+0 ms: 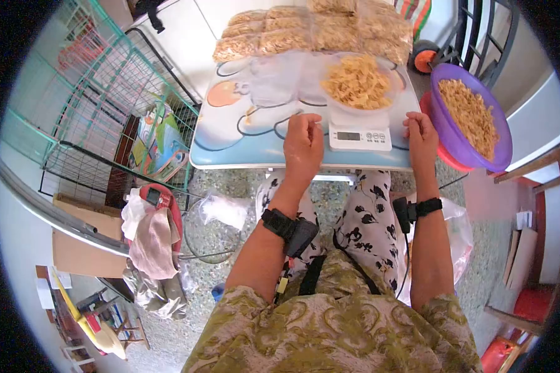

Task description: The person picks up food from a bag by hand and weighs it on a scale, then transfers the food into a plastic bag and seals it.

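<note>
My left hand (303, 143) is curled into a loose fist above the table's front edge, left of a white digital kitchen scale (384, 140). On the other side of the scale my right hand (422, 137) is also curled, close to the table's right edge. Nothing shows in either hand. A clear plastic bowl (389, 101) sits on the scale, filled with yellow-brown crisp pieces (356, 79). The digits on the display are too small to read. Flat clear plastic bags (272, 81) lie left of the bowl.
Several filled bags (286, 38) are stacked along the back of the patterned table (218, 140). At right, a purple basin (504, 149) of crisp pieces rests over a red one (447, 155). A wire cage (93, 124) stands at left. Cloths (152, 242) hang below it.
</note>
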`<state>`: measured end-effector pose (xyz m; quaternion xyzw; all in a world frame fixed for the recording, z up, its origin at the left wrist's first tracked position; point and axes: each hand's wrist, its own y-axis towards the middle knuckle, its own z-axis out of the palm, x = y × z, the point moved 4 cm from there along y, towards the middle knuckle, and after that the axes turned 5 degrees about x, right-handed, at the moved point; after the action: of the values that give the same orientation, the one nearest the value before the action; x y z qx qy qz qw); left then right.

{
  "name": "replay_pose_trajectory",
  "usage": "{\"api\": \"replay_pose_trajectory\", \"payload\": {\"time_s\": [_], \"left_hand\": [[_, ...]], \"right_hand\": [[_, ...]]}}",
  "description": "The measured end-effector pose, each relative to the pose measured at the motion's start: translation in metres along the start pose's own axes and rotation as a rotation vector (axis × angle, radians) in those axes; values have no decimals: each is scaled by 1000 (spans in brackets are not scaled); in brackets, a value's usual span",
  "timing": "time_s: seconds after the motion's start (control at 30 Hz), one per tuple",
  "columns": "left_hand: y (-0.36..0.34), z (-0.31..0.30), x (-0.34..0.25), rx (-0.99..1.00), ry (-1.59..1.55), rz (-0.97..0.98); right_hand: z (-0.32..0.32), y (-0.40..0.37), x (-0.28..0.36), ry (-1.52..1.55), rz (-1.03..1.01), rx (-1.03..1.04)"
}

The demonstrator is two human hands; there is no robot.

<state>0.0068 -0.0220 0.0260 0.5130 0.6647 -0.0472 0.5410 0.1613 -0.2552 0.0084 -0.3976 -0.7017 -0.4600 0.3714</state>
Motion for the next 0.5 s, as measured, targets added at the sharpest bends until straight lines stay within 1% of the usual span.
{"api": "replay_pose_trajectory", "payload": {"time_s": [0.07,0.2,0.27,0.3,0.37,0.4,0.43,0.5], "left_hand": [[-2,-2,-1,17,-60,-26],[-1,-5,5,-24,-27,8],[3,-15,6,-75,108,13],[8,-19,11,-86,110,13],[16,-30,25,-176,387,163],[21,-34,32,-143,377,97],[24,-38,37,-149,379,93],[34,-44,43,-136,496,59]], "right_hand": [[1,1,-5,20,-15,0],[2,0,-4,58,2,14],[1,-1,0,-41,-11,23],[2,-2,4,-38,-19,30],[2,-4,6,-93,4,38],[2,-3,4,-92,-3,44],[1,-3,3,-126,-15,41],[2,-4,1,-159,-26,46]]}}
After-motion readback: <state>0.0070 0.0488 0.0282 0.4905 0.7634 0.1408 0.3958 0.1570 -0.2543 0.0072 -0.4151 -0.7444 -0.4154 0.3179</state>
